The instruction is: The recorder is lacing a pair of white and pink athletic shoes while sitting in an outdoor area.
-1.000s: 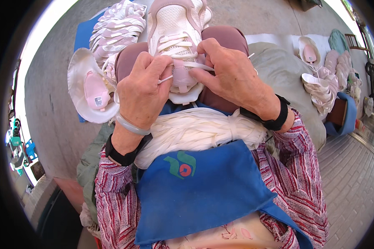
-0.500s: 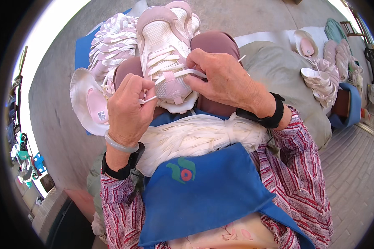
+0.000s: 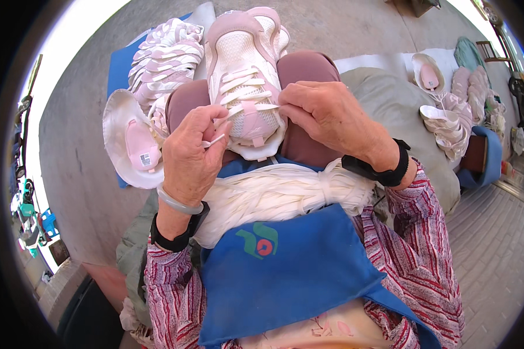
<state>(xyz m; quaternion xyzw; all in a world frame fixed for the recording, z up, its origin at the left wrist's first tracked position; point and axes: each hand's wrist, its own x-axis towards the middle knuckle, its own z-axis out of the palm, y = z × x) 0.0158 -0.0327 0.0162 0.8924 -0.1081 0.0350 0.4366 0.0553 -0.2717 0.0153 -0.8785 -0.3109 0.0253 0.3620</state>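
A white and pink shoe upper (image 3: 234, 46) lies across my knees, its heel end toward me, with other uppers showing under it. White lace (image 3: 243, 81) zigzags through its eyelets. My left hand (image 3: 191, 152) is closed in a pinch beside the tongue (image 3: 252, 123), and a lace tip sticks out between its fingers. At the other side of the opening my right hand (image 3: 335, 116) pinches the lace, which runs over the tongue. A thick bundle of white shoelaces (image 3: 273, 189) rests on my lap over a blue apron (image 3: 291, 273).
Stacked shoe uppers (image 3: 166, 61) are at the far left, near an upper with a pink insole (image 3: 138, 145). A grey-green cloth (image 3: 399, 113) spreads at my right. Beyond it are more shoe uppers (image 3: 457, 119) and a blue-sided seat or box (image 3: 489, 157).
My right hand has moved slightly down and closed tighter at the shoe's edge, so less lace shows beside it. The whole view has shifted a little.
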